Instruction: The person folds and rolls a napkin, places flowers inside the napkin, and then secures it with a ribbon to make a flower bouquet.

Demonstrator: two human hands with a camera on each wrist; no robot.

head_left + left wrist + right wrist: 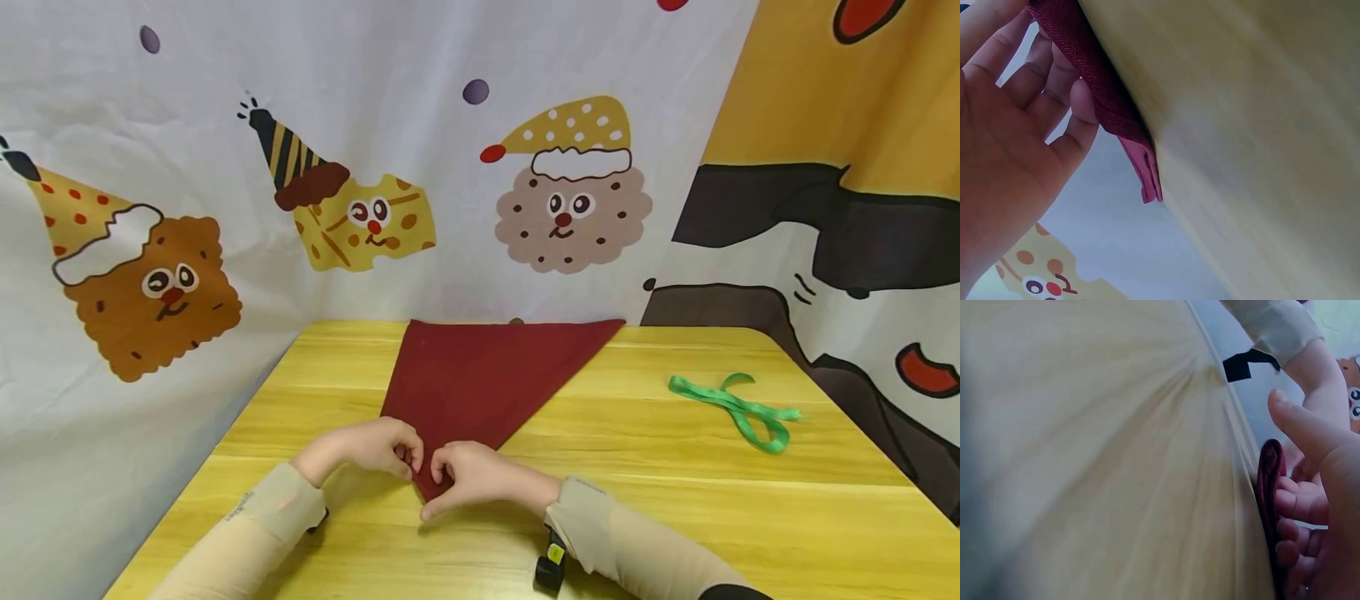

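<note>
A dark red cloth (480,375), folded to a triangle, lies on the table with its long point toward me. My left hand (378,446) pinches the left edge near that point, thumb and forefinger close together. In the left wrist view, the left hand (1016,125) has its other fingers loosely bent along the thick folded cloth edge (1085,69). My right hand (480,479) has its bent fingertips on the cloth near the same point. Its thumb stands apart. The right wrist view shows the right hand (1316,487) with fingertips against a rolled-looking cloth edge (1270,469).
A loose green ribbon (738,408) lies on the right side of the wooden table (637,442). A white curtain (420,67) printed with cartoon snacks hangs behind and left of the table. A black wrist device (551,569) hangs beneath the right forearm.
</note>
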